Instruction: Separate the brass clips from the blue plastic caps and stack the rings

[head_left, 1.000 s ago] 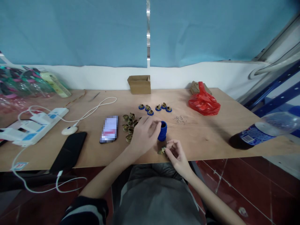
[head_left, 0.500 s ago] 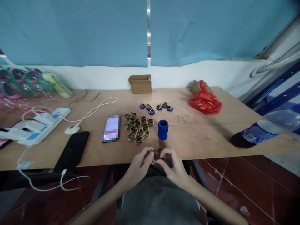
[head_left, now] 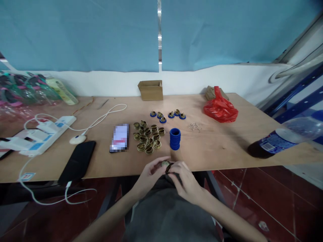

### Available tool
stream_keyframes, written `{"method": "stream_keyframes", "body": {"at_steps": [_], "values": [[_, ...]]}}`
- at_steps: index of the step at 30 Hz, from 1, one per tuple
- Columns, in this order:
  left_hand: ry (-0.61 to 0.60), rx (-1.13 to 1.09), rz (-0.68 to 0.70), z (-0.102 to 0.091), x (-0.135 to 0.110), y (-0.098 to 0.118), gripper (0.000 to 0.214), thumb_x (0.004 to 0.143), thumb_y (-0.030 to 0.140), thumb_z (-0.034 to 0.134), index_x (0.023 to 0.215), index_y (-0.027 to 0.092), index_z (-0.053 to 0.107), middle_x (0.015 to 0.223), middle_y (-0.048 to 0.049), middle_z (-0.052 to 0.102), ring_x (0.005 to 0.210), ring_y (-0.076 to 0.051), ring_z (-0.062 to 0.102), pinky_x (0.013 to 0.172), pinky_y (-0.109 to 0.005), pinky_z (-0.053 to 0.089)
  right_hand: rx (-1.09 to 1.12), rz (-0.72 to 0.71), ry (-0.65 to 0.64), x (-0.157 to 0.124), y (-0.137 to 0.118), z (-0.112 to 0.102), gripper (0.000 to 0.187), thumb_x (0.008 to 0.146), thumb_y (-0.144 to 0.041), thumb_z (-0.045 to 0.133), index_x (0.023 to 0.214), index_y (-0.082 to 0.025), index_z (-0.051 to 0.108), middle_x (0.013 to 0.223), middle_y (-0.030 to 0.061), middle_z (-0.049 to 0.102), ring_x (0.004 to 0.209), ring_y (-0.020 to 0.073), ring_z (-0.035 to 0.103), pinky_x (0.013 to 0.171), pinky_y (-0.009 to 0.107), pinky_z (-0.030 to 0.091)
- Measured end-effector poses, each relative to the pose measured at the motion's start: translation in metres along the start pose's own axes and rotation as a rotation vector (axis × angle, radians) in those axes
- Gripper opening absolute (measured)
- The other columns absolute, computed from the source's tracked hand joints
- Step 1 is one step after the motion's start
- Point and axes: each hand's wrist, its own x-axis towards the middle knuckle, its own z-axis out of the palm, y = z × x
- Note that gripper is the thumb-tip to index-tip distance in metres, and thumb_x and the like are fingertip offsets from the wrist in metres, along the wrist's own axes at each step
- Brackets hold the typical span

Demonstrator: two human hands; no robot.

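Observation:
My left hand grips a small brass-coloured round piece just past the table's front edge, its pale face showing. Fingers of my right hand are closed at the right side of that same piece, on a dark curved part; whether this part is separate I cannot tell. Straight ahead stands a stack of blue rings. Left of the stack lies a group of similar brass-coloured pieces with raised fins. Behind, several finned pieces sit in blue rings.
Small thin metal bits lie right of the rings. Phones, a power strip and white cables occupy the left. A cardboard box stands at the back. A red bag and a cola bottle are on the right.
My hands have turned the brass-coloured piece, so its pale face now shows. The right hand has shifted slightly left, its fingers more curled over.

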Motion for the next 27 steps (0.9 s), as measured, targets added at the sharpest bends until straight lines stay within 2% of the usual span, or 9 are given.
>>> {"method": "stream_keyframes", "body": {"at_steps": [6,10,14,20,24,27], "values": [[0.003,-0.015,0.029,0.001,0.000,-0.004,0.053,0.087,0.042,0.073,0.134,0.018,0.064,0.126,-0.0123,0.074,0.117,-0.026,0.070,0.107,-0.041,0.053,-0.195,-0.090,0.131,0.004,-0.001,-0.004,0.018,0.101,-0.014,0.054,0.118,-0.020,0.058,0.104,0.0101,0.065,0.096,0.0229,0.062,0.083,0.038,0.054],[0.009,0.016,0.053,0.001,-0.002,-0.009,0.051,0.089,0.039,0.070,0.134,0.018,0.063,0.127,-0.0132,0.073,0.119,-0.026,0.069,0.106,-0.040,0.054,-0.222,-0.042,0.034,0.005,0.001,-0.005,0.007,0.101,-0.016,0.053,0.099,-0.019,0.059,0.087,0.0050,0.063,0.077,0.0181,0.060,0.070,0.030,0.051],[0.000,0.180,0.066,0.002,-0.005,-0.009,0.044,0.093,0.037,0.064,0.133,0.018,0.066,0.130,-0.0120,0.072,0.117,-0.026,0.070,0.102,-0.040,0.057,-0.168,0.029,-0.046,0.003,0.005,-0.001,0.019,0.097,-0.015,0.049,0.080,-0.022,0.045,0.072,-0.0005,0.054,0.062,0.0145,0.052,0.057,0.027,0.039],[0.008,0.383,0.103,0.003,-0.007,-0.009,0.042,0.097,0.038,0.055,0.132,0.018,0.067,0.116,-0.0098,0.077,0.111,-0.025,0.071,0.094,-0.038,0.060,-0.117,0.040,-0.072,0.003,0.008,0.000,0.026,0.097,-0.018,0.047,0.075,-0.024,0.035,0.069,-0.0026,0.046,0.059,0.0130,0.042,0.054,0.026,0.031],[0.019,0.454,0.176,0.000,-0.006,-0.005,0.039,0.100,0.037,0.050,0.129,0.018,0.068,0.116,-0.0096,0.077,0.108,-0.024,0.072,0.088,-0.033,0.061,-0.022,0.014,-0.053,0.004,0.003,-0.007,0.027,0.102,-0.018,0.040,0.075,-0.024,0.037,0.067,-0.0027,0.046,0.058,0.0128,0.044,0.055,0.026,0.034],[0.035,0.575,0.280,-0.013,-0.003,0.002,0.033,0.100,0.033,0.052,0.125,0.019,0.068,0.113,-0.0078,0.077,0.098,-0.020,0.074,0.084,-0.030,0.061,-0.029,0.083,0.016,0.008,0.006,-0.022,0.030,0.106,-0.019,0.035,0.078,-0.022,0.046,0.068,-0.0014,0.052,0.060,0.0130,0.051,0.060,0.025,0.041]]}}
